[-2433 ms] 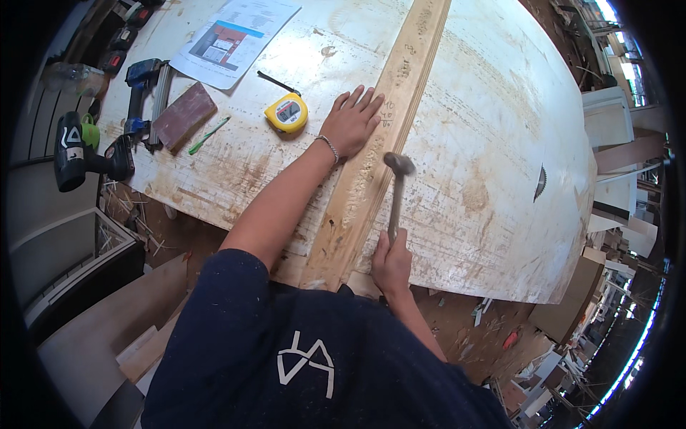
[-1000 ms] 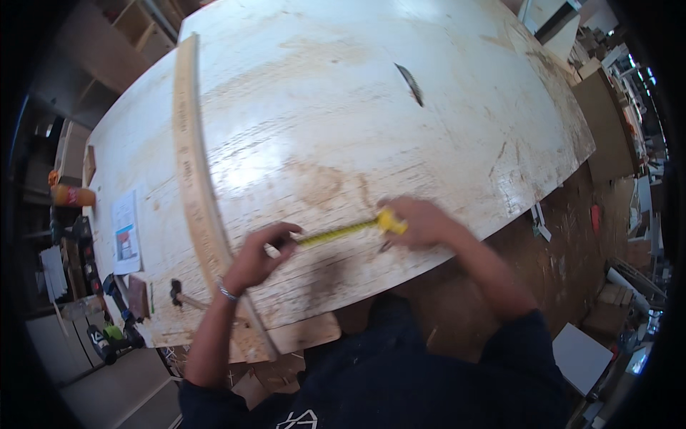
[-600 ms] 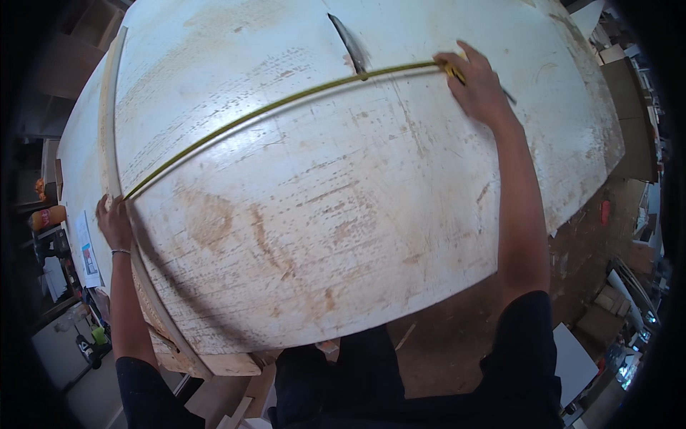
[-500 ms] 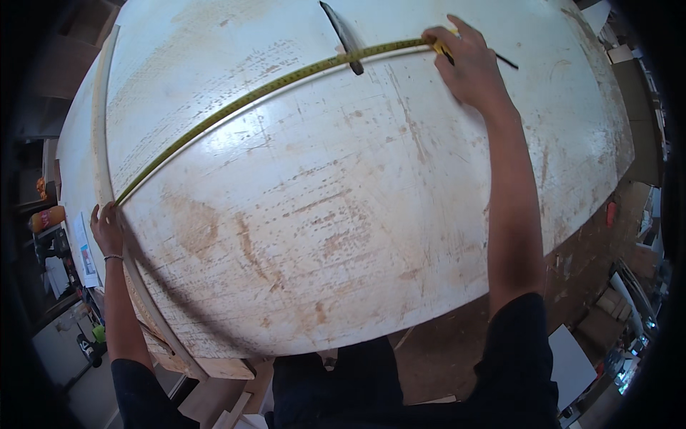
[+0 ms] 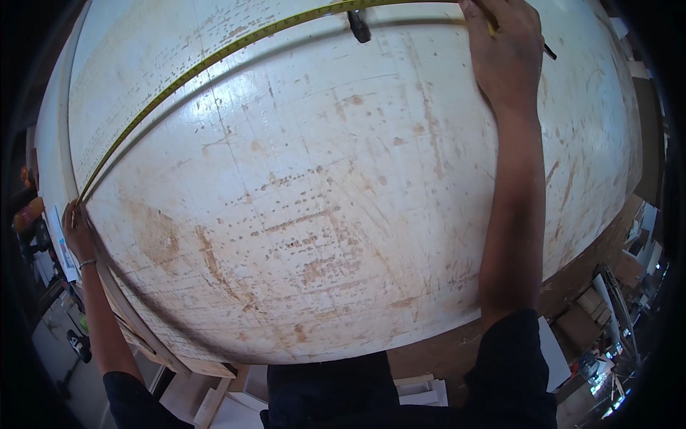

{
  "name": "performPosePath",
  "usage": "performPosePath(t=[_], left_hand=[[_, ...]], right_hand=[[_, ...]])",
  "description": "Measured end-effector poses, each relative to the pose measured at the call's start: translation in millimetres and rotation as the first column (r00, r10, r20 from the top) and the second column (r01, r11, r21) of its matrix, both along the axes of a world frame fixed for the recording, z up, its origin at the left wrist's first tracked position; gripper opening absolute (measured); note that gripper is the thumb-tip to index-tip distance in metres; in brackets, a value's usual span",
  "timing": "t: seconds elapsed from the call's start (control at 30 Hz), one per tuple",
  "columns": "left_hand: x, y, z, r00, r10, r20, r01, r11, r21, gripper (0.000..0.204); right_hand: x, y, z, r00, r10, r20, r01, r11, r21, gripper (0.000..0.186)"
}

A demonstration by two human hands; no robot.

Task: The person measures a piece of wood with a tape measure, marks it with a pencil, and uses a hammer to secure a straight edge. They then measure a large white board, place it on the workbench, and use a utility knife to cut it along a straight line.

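Note:
A yellow tape [image 5: 236, 51] stretches in an arc over the scuffed white worktop [image 5: 307, 171]. At its left end my left hand [image 5: 78, 229] pinches the tip beside a long pale wooden strip [image 5: 168, 345]. My right hand [image 5: 507, 57] grips the yellow tape measure case [image 5: 493, 23] near the top edge, its back toward me; a thin black piece [image 5: 549, 51] pokes out past the fingers. Just under the tape at the top middle lies a narrow dark object [image 5: 358, 28], partly cut off by the frame.
Papers [image 5: 64, 247], an orange bottle [image 5: 27, 213] and dark tools [image 5: 78, 347] are crowded at the left edge. Boards and cardboard pieces [image 5: 593, 314] lie on the floor at the right, with white offcuts [image 5: 421, 390] below the worktop's front edge.
Earlier my right hand held a hammer, later put down at the left. The tape is now pulled long; my right hand has moved up and right, my left hand out to the left.

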State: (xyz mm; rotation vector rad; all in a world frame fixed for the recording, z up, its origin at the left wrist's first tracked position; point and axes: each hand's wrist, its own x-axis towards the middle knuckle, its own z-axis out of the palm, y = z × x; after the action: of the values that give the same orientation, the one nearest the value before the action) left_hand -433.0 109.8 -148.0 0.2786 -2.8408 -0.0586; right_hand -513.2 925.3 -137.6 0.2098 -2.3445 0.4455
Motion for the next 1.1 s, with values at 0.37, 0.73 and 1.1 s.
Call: performPosePath(t=[0.37,0.73,1.1], left_hand=[[1,0,1,1.0,-0.011,-0.018,0.01,1.0,-0.027,0.025],[2,-11,-1,0.999,0.024,-0.031,-0.021,0.997,0.07,0.026],[-3,-3,-4,0.998,0.022,-0.052,-0.017,0.996,0.084,0.024]], right_hand=[[1,-6,3,0.999,-0.016,0.032,0.015,0.999,0.034,0.01],[8,-17,12,0.989,-0.096,0.115,0.097,0.995,-0.007,0.009],[1,1,2,0.998,-0.012,0.063,0.013,1.0,-0.014,0.009]])
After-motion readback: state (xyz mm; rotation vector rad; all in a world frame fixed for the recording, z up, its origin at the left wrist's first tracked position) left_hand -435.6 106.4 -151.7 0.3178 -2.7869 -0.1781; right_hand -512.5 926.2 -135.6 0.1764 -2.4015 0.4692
